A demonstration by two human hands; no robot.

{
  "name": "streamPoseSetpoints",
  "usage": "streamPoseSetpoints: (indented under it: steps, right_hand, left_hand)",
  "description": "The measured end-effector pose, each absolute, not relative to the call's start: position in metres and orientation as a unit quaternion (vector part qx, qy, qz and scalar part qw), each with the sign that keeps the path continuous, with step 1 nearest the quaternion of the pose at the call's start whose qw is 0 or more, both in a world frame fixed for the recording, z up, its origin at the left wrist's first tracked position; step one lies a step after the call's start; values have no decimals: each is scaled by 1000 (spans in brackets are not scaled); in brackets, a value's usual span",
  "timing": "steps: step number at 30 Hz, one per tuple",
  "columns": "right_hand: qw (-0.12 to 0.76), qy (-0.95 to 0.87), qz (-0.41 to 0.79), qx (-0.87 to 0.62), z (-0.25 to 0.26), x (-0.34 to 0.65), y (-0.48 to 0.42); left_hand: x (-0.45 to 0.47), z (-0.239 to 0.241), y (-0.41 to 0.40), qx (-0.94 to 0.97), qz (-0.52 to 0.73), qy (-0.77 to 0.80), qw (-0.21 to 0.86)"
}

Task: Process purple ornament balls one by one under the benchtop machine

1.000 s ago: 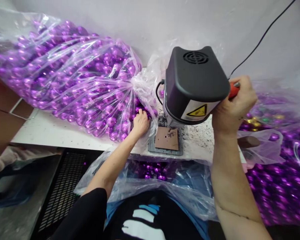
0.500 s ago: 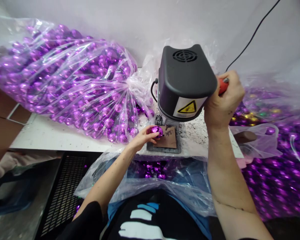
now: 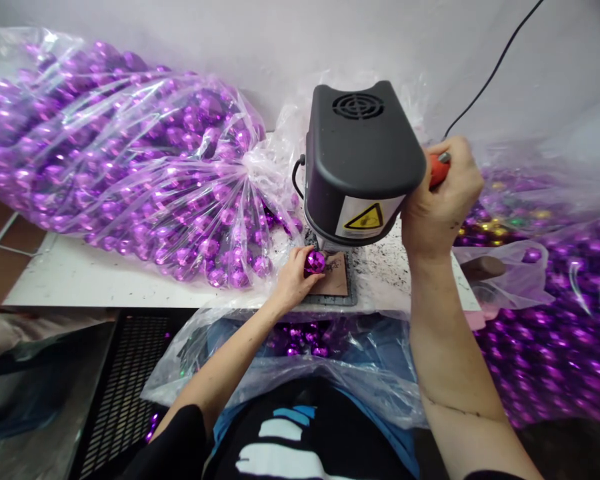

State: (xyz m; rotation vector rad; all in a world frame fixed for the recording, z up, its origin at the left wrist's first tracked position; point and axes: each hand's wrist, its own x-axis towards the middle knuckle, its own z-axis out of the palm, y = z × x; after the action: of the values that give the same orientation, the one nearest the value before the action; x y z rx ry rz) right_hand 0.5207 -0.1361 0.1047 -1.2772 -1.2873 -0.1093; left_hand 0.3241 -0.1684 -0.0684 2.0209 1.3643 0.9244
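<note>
My left hand (image 3: 296, 279) pinches a shiny purple faceted ball (image 3: 315, 263) between thumb and fingers. The ball is just under the drill press's black head (image 3: 365, 147), over a brown board (image 3: 334, 277) on the dark base plate (image 3: 350, 293). A thin bit shows behind the ball; whether the two touch, I cannot tell. To the right of the black head, my right hand (image 3: 445, 193) is closed round a red handle (image 3: 439, 171). A yellow warning label (image 3: 367, 217) is stuck to the front of the machine.
A big clear bag of purple balls (image 3: 130, 160) lies on the white table (image 3: 95, 267) at left. More bagged purple balls (image 3: 570, 347) are at right. Dark shavings (image 3: 387, 267) litter the tabletop. A plastic sheet (image 3: 360, 377) with several balls in it covers my lap.
My left hand has turned, bringing the purple ball more upright below the machine head. My right hand stays on the red handle. The whole view has shifted slightly.
</note>
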Motion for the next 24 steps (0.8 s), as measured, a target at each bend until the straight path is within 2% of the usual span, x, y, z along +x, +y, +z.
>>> streamPoseSetpoints:
  steps: [8, 16, 24]
  right_hand:
    - [619, -562, -41, -547, 104, 521, -136]
    - [617, -563, -62, -546, 104, 522, -136]
    - [613, -566, -74, -546, 104, 522, -138]
  left_hand:
    - [334, -70, -179, 810, 289, 472, 197]
    - [355, -76, -181, 732, 348, 541, 226]
    - [354, -83, -178, 760, 320, 521, 221]
